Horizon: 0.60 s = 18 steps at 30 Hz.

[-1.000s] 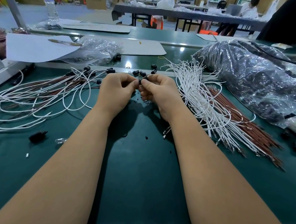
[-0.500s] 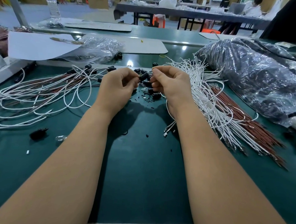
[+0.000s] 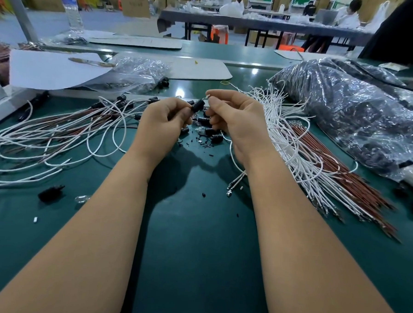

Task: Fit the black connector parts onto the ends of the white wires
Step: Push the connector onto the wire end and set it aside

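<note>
Left hand (image 3: 163, 120) pinches a black connector part (image 3: 198, 105) above the green table (image 3: 191, 251); right hand (image 3: 236, 120) pinches a white wire (image 3: 232, 155) end at it. Spare connectors (image 3: 210, 130) lie just below, with the white wire bundle (image 3: 294, 146) to the right.

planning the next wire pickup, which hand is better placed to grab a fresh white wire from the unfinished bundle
Right. The right hand sits directly beside the bundle of white wires, while the left hand holds the black connector farther from it.
</note>
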{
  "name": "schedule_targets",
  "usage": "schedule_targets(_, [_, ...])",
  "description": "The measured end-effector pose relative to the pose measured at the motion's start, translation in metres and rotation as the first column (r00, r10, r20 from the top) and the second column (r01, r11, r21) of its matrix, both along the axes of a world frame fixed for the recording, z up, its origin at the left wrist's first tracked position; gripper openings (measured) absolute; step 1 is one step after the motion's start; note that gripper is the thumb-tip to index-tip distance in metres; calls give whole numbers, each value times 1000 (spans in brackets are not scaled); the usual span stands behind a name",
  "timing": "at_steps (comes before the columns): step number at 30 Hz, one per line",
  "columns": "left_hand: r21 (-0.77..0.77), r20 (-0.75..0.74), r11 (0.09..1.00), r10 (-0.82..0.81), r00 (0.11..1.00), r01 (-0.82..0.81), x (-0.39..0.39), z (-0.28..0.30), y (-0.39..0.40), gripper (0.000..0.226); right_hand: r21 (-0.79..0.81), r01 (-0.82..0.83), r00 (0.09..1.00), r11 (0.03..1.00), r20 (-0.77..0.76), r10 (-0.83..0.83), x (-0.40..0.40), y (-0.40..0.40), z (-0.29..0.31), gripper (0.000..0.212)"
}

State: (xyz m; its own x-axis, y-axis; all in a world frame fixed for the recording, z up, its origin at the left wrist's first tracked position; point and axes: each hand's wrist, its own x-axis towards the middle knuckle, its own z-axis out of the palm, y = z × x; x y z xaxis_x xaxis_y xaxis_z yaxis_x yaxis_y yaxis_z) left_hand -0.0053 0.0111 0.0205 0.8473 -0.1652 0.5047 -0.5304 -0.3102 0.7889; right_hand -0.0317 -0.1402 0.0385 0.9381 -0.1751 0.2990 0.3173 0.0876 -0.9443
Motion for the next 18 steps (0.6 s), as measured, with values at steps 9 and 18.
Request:
schedule_targets(9, [-254, -189, 955, -207, 960, 156, 1, 2, 2, 23, 48, -100, 995, 994, 28, 99, -4, 2, 4, 14])
schedule_targets(18, [-104, -1, 994, -32, 999, 32, 0, 1, -2, 10, 25, -4, 1000, 1000, 11, 4, -1, 1, 3, 2])
